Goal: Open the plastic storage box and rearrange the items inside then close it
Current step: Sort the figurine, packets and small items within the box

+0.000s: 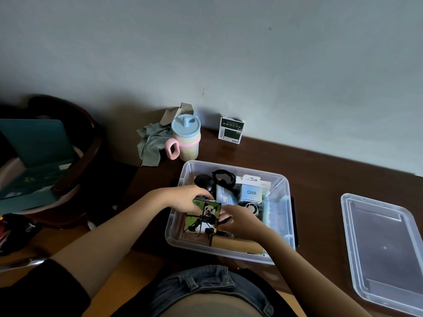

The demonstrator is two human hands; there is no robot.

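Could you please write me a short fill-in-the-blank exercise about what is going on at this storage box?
1. The lid lies on the table to the ___ of the storage box.
2. Both the left hand and right hand hold a cube picturing a ___.
3. The white packet inside reads ___.

Missing words: right; panda; Q88

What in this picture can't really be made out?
All in the head view:
- The near floor of the storage box: covered by the left hand, right hand and panda cube.
- The lid: its near corner is cut off by the frame edge.
- The print on the small carton by the wall: too small to read.
- The black items at the far end of the box: too dark to identify.
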